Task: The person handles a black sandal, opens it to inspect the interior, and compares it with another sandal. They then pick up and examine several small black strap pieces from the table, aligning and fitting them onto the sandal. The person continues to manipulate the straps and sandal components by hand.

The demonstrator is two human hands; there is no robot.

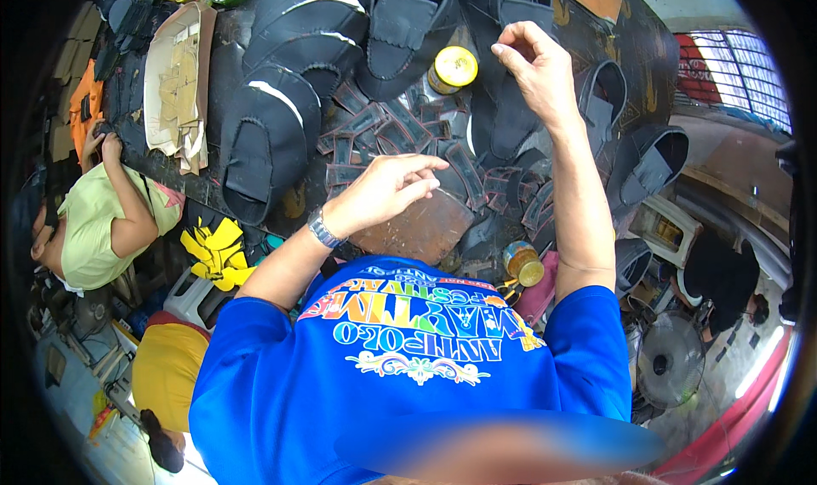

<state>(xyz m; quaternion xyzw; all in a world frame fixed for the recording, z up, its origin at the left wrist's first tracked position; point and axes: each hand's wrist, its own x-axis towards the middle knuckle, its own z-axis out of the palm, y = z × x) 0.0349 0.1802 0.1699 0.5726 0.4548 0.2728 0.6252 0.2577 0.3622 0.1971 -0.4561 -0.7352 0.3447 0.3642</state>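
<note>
Dark, cluttered desk (255,68) ahead of you: your left hand (387,191) hovers loosely open over the strap pieces (400,136), your right hand (532,64) pinches something too small to tell, so lower it steadily.

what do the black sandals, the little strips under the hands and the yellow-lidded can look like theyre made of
Black sandals: probably rubber or synthetic leather, matte black, with pale lines on some of the straps.
Small strips: dark, flat cut pieces with reddish edges, likely rubber or leather; which one is unclear.
Can: looks like metal, with a glossy yellow lid.
The left hand hovers above the strips.
</note>
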